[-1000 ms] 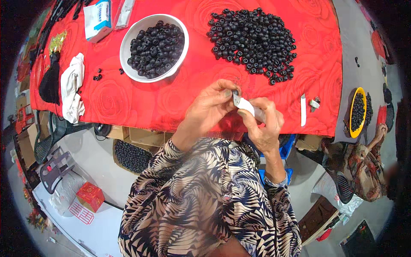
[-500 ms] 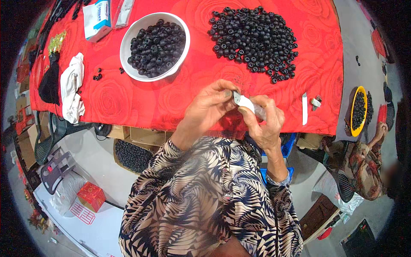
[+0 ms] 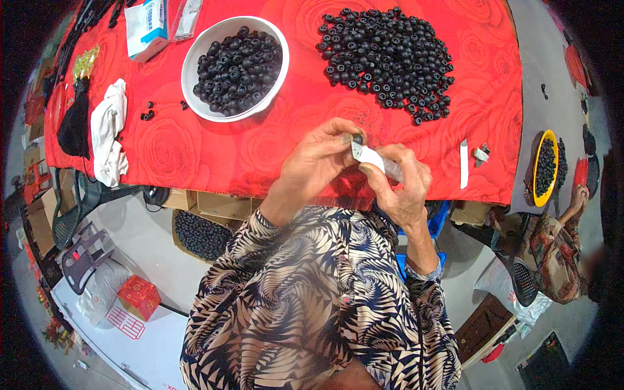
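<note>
My left hand (image 3: 315,159) pinches a small black rounded part (image 3: 357,138) between thumb and fingertips, above the near side of the red tablecloth (image 3: 260,149). A small blade with a white-wrapped handle (image 3: 372,157) is gripped in my right hand (image 3: 404,188). Its metal end rests against or just beside the black part; the exact contact cannot be made out. Beyond my hands, a big heap of similar black parts (image 3: 390,58) lies on the cloth. To its left stands a white bowl (image 3: 283,75) holding many more of them.
At the left lie a white cloth (image 3: 109,130), a black pouch (image 3: 75,123) and several loose black parts (image 3: 148,115). A tissue box (image 3: 146,29) stands farther back. A white strip (image 3: 463,164) lies right of my hands. Another person (image 3: 552,253) sits far right by a yellow bowl (image 3: 537,188).
The black part shows more clearly above the blade's tip, which has shifted slightly. Both hands keep nearly the same place and hold.
</note>
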Available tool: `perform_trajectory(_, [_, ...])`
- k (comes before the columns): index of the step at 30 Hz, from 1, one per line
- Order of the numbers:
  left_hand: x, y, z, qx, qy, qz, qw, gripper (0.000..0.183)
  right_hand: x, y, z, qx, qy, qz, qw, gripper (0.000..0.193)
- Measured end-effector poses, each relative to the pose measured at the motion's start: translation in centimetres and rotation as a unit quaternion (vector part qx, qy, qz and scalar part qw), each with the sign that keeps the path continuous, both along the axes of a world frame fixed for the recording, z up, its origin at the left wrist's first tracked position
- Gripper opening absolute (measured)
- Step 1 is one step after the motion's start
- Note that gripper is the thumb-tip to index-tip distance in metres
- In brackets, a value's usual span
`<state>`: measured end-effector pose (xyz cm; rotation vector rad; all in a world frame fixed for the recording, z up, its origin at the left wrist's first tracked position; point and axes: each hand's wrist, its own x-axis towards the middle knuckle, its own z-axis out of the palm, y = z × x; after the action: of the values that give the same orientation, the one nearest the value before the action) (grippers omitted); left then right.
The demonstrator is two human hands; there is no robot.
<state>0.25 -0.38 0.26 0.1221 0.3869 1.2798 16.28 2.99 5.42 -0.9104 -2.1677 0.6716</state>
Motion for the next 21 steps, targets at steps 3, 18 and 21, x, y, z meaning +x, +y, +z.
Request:
perform_trajectory(3, [-0.1, -0.1, 0.1, -0.003, 0.005, 0.003, 1.000, 0.018, -0.1, -0.1, -0.3, -0.013, 0.009, -0.004, 1.000, 0.026])
perform_trajectory(18, [-0.5, -0.4, -0.1, -0.025, 0.006, -0.001, 1.000, 0.016, -0.3, -0.2, -0.8, -0.059, 0.035, -0.028, 0.997, 0.026])
perform_trajectory(21, [-0.7, -0.4, -0.2, -0.024, 0.017, -0.004, 1.000, 0.016, -0.3, -0.1, -1.0, -0.058, 0.039, -0.032, 0.997, 0.025])
